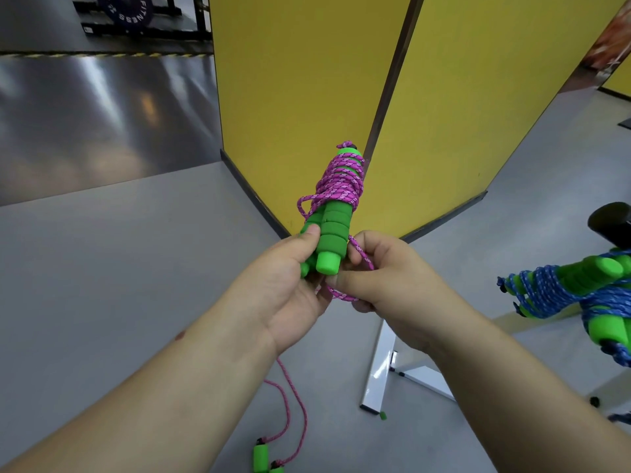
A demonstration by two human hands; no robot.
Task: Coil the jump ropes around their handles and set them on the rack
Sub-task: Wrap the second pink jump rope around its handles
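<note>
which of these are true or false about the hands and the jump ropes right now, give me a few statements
1. The left hand grips the green handles. True.
2. The rope wound on those handles is blue. False: the pink rope is wound there; the blue-roped bundles sit at the right.
3. The right hand pinches a loop of the pink rope. True.
4. Another jump rope lies uncoiled on the floor. True.
5. The handles are wrapped along their whole length. False: the near ends are bare.

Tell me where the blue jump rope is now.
In the head view, the blue jump rope sits at the right edge, coiled around green handles, right of the right hand.
</note>
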